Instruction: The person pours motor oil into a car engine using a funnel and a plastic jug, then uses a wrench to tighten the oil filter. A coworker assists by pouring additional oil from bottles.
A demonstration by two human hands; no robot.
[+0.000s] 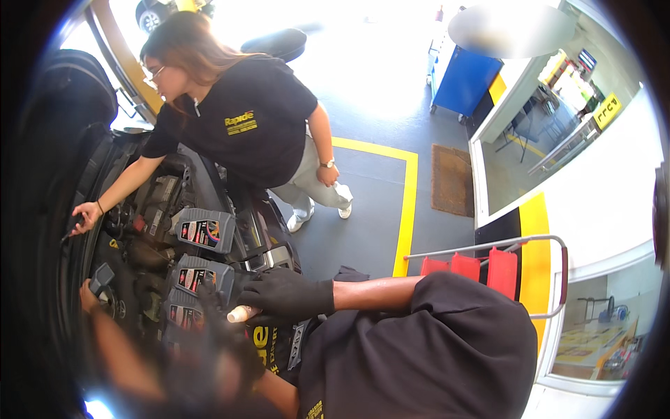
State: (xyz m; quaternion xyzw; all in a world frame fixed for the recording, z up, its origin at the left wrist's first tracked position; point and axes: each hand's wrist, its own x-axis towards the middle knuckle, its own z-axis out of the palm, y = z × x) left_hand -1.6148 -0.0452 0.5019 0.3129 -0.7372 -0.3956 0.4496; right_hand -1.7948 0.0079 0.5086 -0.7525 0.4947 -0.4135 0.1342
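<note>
Pale stub (pixel 243 313) sits just left of lower centre, between the fingers of the black-gloved right hand (pixel 293 297), which looks closed round it. Rounded, smooth, matte; exact kind unclear. Reads light and fairly stiff, maybe slick if oily; thumb and two fingers round its sides should do. Left hand (pixel 241 357), also gloved, lower centre, too blurred to tell grip or whether it touches anything.

Grey bottles (pixel 204 230) stand in a column left of centre: moulded plastic, flat label faces, rounded shoulders. Likely heavy if full, walls with some give, slippery with oil on the glove; I'd hold round the body, below the shoulder.

Black cover (pixel 273 354) with yellow lettering, lower centre, looks soft and pliable. Engine bay (pixel 164 195), left: hard, ribbed, uneven. Co-worker (pixel 234 129), upper left, cotton-looking shirt. Blurred bare forearm (pixel 118 346), lower left, owner unclear.
</note>
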